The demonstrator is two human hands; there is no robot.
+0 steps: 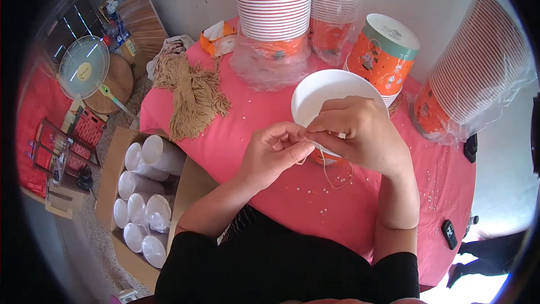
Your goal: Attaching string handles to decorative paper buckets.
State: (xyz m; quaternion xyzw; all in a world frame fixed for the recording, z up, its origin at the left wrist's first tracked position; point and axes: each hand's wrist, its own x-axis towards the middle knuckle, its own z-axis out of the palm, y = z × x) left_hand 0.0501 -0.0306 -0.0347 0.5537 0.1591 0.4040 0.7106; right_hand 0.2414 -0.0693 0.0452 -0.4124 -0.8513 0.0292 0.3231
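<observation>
My left hand (274, 153) and my right hand (363, 129) meet above the near rim of a paper bucket (306, 98), white inside with an orange printed outside. The fingertips of both hands pinch a thin tan cord (328, 175). A loop of it hangs below my fingers in front of the bucket. The exact spot where the fingers grip is too small to make out. A bundle of the same sort of tan cords (194, 101) lies at the left of the table. An upside-down orange bucket with a green band (385, 53) stands behind the open one, on top of other buckets.
Tall stacks of paper buckets (275, 5) rise at the back and a leaning stack (478, 67) at the right. Small white bits dot the pink tablecloth (270, 219). A phone (449, 235) lies near the right edge. A carton (188, 191) of wrapped cups and a fan (84, 67) stand left.
</observation>
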